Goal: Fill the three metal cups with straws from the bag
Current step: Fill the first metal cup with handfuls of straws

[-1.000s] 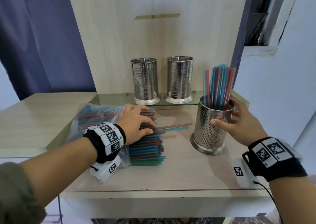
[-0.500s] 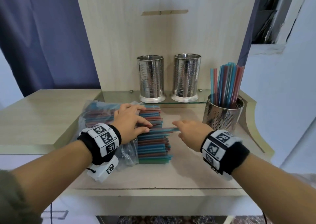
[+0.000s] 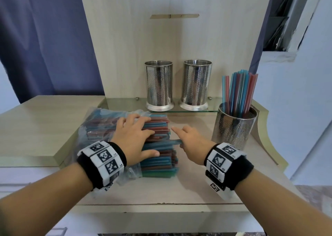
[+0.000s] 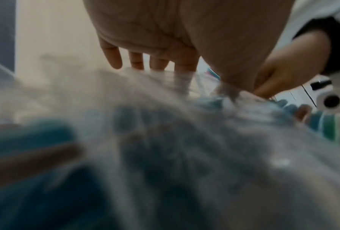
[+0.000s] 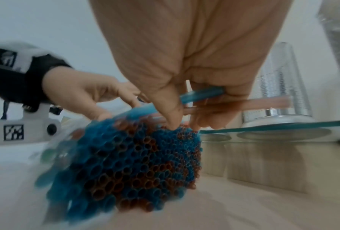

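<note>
You were at the pick-up step for a further batch: one metal cup [image 3: 235,127] at the right of the counter already stood full of upright straws, while the two empty cups [image 3: 195,84] waited side by side on the glass shelf [image 3: 125,103] behind, so two of three fills looked outstanding. The bag [image 3: 97,126] lay on its side on the counter [image 3: 45,120], its mouth toward your right, with the straw bundle [image 3: 158,156] jutting out of it. Your left hand [image 3: 133,138] lay flat on top of the bundle, fingers spread and fairly straight, pressing it down. Your right hand [image 3: 192,144] reached in from the open end, forefinger extended, while thumb and curled fingers pinched a blue straw [image 5: 201,95] and a reddish one beside it. The next move, as I judged it, called for drawing those straws out level along their length while the left hand kept the bundle from sliding, then gathering more before carrying them to an empty cup
</note>
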Demonstrator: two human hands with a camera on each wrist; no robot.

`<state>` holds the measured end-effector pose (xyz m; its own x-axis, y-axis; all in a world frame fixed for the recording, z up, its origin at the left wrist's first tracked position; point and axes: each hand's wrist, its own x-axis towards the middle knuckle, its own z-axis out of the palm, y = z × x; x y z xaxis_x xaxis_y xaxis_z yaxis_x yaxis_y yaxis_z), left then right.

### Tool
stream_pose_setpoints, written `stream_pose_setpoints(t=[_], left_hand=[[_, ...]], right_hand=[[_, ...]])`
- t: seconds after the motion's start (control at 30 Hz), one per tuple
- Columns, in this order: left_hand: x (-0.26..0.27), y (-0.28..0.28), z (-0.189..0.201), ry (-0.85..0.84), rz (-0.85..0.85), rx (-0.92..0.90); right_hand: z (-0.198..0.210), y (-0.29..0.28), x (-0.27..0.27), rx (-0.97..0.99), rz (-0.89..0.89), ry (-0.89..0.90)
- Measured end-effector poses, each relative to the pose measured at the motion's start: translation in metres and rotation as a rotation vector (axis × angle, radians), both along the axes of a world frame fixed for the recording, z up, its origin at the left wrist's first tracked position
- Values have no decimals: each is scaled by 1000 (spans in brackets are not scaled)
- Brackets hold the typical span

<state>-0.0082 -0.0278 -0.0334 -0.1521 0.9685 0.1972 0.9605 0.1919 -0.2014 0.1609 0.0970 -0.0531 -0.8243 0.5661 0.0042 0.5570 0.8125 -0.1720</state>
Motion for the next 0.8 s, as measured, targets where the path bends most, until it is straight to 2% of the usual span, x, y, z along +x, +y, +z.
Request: stream_pose_setpoints(t=[0.1,0.2,0.3,0.5,0.8], left_hand=[[6,5,-3,142,-2,-51],[10,13,1,193,-23,-88],[11,16,3,145,-50,-70],[15,20,-1,29,-39,-34],[22,34,6,-3,-124,-66]], right_hand=[[2,3,14,-81,-44,119],[1,2,31,-70,-82,166],[-2,0,53,-9,-108,270],[-10,-5,106,70,-160,616],[-16,-3,120,-2,-144,685]])
